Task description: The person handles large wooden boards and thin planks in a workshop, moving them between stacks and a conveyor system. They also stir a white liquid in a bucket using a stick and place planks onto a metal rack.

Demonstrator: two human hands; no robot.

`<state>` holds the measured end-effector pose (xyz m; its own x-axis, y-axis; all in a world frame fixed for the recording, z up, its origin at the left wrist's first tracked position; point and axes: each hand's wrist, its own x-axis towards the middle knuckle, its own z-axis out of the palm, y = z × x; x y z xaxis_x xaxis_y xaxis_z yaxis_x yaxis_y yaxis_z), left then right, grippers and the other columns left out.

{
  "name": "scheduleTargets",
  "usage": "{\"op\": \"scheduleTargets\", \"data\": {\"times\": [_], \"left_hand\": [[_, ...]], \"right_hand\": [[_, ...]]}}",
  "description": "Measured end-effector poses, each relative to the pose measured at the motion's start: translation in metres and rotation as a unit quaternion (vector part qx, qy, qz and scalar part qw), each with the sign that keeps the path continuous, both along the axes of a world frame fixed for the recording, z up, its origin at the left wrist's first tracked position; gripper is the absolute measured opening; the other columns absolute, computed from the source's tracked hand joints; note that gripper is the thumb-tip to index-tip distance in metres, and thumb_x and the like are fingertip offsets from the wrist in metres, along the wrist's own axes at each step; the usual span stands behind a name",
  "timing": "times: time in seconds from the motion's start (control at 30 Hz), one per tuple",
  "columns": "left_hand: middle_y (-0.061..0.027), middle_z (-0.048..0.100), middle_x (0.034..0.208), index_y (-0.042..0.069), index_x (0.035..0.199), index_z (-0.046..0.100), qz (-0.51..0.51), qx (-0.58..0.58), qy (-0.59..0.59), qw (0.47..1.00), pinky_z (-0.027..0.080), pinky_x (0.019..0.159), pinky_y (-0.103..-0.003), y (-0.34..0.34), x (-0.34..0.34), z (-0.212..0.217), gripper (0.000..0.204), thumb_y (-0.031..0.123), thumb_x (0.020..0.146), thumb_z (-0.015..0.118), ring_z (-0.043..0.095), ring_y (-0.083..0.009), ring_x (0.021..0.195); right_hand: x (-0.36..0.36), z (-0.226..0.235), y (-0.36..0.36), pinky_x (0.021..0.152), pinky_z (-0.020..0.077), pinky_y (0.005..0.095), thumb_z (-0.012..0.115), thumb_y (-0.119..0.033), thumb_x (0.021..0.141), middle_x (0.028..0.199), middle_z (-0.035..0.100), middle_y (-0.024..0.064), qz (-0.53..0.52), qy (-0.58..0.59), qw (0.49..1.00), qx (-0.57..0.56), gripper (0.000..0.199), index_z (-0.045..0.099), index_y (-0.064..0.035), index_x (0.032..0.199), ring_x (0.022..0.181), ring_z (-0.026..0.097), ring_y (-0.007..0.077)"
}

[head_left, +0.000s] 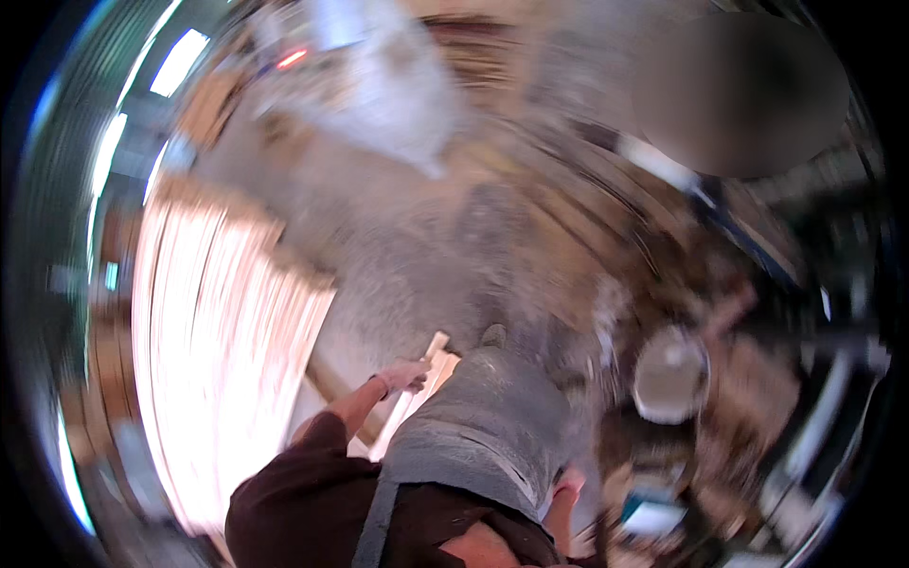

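My left hand (405,376) is closed on pale wooden strips (437,346), held low beside my left thigh. The strips slant from just ahead of the hand back along the grey apron (483,407), and their lower part passes behind my arm and body. My right hand (570,481) hangs down at my right side, partly hidden by the apron. Its fingers are smeared by motion, and I cannot make out whether they hold anything.
A large stack of pale boards (222,350) fills the left side. The dusty floor (379,246) lies ahead, with translucent plastic sheeting (402,90) beyond. At right stands a white bucket (670,376) near brown clutter. Long wooden pieces (597,208) lie at front right, blurred.
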<state>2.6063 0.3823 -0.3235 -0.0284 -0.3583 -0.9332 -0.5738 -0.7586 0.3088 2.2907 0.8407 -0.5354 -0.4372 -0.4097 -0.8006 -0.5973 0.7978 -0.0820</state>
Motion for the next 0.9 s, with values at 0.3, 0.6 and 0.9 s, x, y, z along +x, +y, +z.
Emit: {"op": "scheduleTargets", "data": {"times": [0.3, 0.6, 0.9], "left_hand": [[-0.0126, 0.065, 0.088, 0.003, 0.111, 0.064, 0.440, -0.009, 0.112, 0.891, 0.057, 0.059, -0.039, 0.033, 0.282, -0.063, 0.030, 0.030, 0.100, 0.071, 0.067, -0.0253, 0.064], [-0.0136, 0.069, 0.088, 0.003, 0.103, 0.065, 0.733, -0.070, 0.095, 0.670, 0.063, 0.062, -0.041, 0.022, 0.369, -0.062, 0.037, 0.036, 0.094, 0.078, 0.072, -0.0272, 0.070], [-0.0155, 0.070, 0.097, -0.001, 0.112, 0.066, 0.892, 0.013, 0.057, 0.449, 0.066, 0.066, -0.042, -0.005, 0.340, -0.053, 0.043, 0.038, 0.097, 0.074, 0.073, -0.0296, 0.074]], "right_hand": [[-0.023, 0.058, -0.308, 0.072, 0.0562, 0.0508, 0.058, -0.023, 0.103, 0.113, 0.075, 0.0176, -0.036, -0.143, 0.989, -0.022, 0.023, 0.069, -0.0089, 0.117, 0.096, 0.073, 0.0350], [0.101, 0.117, -0.760, 0.056, 0.0509, 0.0525, 0.061, -0.025, 0.104, 0.109, 0.072, 0.0194, -0.152, -0.309, 0.939, -0.016, 0.025, 0.063, -0.0081, 0.123, 0.087, 0.072, 0.0352], [0.439, 0.144, -1.047, 0.066, 0.0611, 0.0482, 0.061, -0.027, 0.102, 0.105, 0.072, 0.0175, 0.187, -0.262, 0.947, 0.015, 0.031, 0.062, -0.0019, 0.120, 0.078, 0.072, 0.0313]]}}
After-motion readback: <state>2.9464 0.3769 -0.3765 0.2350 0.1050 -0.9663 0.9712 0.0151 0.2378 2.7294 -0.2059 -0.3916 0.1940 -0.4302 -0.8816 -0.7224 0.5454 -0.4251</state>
